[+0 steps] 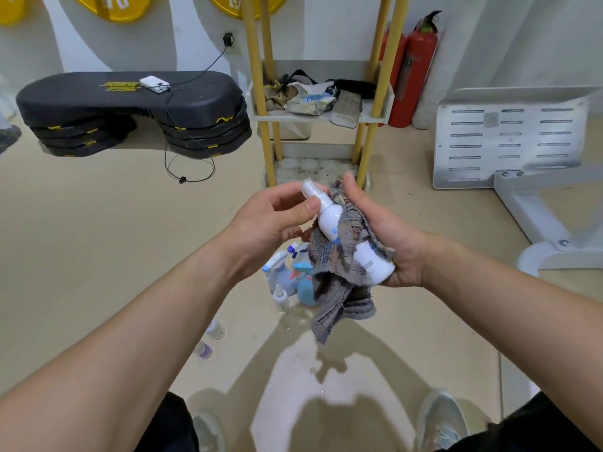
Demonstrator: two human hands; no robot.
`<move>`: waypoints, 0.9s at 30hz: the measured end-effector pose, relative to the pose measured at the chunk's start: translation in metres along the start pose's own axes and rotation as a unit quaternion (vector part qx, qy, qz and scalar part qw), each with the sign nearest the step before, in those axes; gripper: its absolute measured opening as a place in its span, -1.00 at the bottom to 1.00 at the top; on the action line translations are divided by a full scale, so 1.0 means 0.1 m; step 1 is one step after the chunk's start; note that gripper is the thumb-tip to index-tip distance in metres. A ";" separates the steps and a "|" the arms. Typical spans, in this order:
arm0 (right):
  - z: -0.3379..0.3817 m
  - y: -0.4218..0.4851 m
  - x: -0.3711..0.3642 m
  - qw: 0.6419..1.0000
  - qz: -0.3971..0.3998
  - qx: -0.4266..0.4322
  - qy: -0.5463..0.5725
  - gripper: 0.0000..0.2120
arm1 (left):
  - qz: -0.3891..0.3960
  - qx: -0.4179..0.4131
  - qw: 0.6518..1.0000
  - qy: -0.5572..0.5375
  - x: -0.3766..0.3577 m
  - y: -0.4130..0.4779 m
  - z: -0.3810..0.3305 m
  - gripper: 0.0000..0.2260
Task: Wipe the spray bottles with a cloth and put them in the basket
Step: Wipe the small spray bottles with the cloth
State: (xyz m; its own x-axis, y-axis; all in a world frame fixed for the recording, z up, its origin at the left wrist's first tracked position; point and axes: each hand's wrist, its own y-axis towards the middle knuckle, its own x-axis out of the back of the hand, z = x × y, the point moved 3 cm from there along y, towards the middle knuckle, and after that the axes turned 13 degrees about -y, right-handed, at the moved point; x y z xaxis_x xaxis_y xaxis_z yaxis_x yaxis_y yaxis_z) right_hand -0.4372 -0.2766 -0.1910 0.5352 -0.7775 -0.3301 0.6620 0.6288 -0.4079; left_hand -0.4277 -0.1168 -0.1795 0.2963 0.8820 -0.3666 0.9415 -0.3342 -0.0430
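A white spray bottle (329,220) lies tilted in mid-air between my hands, its cap pointing up and left. My left hand (270,216) pinches the bottle's neck near the cap. My right hand (381,230) cups the bottle's base through a grey striped cloth (339,288), which wraps the body and hangs down. Below my hands, several more spray bottles (293,275) stand grouped on the floor, one blue, others white or clear. Two small bottles (213,331) stand apart nearer to me. No basket is in view.
A yellow-legged shelf rack (261,93) with clutter stands straight ahead. Stacked black step platforms (130,112) sit at the left, with a cable trailing on the floor. Red fire extinguishers (417,70) and a white metal frame (509,141) are at the right. My shoes (443,422) are at the bottom.
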 end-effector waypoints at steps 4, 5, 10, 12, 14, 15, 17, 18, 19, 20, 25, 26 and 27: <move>0.02 0.07 0.00 0.999 0.005 0.028 0.016 -0.34 | 0.002 -0.020 0.999 0.047 0.05 0.11 0.00 -0.84; 0.02 0.09 0.00 0.999 0.005 0.036 0.011 -0.34 | -0.004 -0.022 0.998 0.062 0.07 0.14 0.00 -0.81; 0.00 0.22 0.06 0.990 -0.044 0.075 -0.109 -0.35 | -0.035 -0.040 0.987 0.154 0.13 0.16 0.00 -0.92; -0.02 0.24 0.11 0.972 -0.087 0.097 -0.198 -0.54 | -0.045 -0.034 0.982 0.178 0.13 0.16 0.04 -0.86; -0.01 0.25 0.15 0.946 -0.125 0.106 -0.281 -0.58 | -0.060 -0.013 0.979 0.192 0.14 0.19 0.08 -0.83; 0.01 0.25 0.15 0.929 -0.146 0.107 -0.322 -0.58 | -0.078 -0.005 0.977 0.201 0.13 0.20 0.10 -0.82; 0.04 0.26 0.14 0.866 -0.226 0.093 -0.436 -0.59 | -0.145 0.008 0.963 0.227 0.12 0.23 0.14 -0.78; 0.04 0.24 0.13 0.818 -0.277 0.074 -0.499 -0.57 | -0.186 0.021 0.951 0.244 0.10 0.23 0.16 -0.75; 0.05 0.23 0.10 0.782 -0.312 0.062 -0.536 -0.55 | -0.215 0.041 0.941 0.258 0.10 0.23 0.19 -0.72; 0.06 0.23 0.08 0.773 -0.325 0.063 -0.540 -0.56 | -0.229 0.058 0.937 0.256 0.10 0.23 0.20 -0.70; 0.02 0.23 0.11 0.936 -0.131 0.057 -0.323 -0.74 | -0.121 0.055 0.986 0.103 0.11 0.22 0.11 -0.87; -0.02 0.21 0.10 0.963 -0.067 0.035 -0.258 -0.72 | -0.096 0.040 0.993 0.059 0.11 0.22 0.09 -0.87; -0.05 0.19 0.08 0.980 -0.013 0.016 -0.196 -0.69 | -0.069 0.027 0.997 0.016 0.10 0.21 0.07 -0.84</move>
State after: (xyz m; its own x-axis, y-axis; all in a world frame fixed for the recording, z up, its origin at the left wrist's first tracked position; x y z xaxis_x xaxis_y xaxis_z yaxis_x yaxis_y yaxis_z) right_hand -0.4236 -0.2708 -0.2057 0.6737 -0.7381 0.0349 0.6910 0.6126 -0.3837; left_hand -0.4056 -0.1172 -0.1909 0.1709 0.9308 -0.3232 0.9637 -0.2262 -0.1419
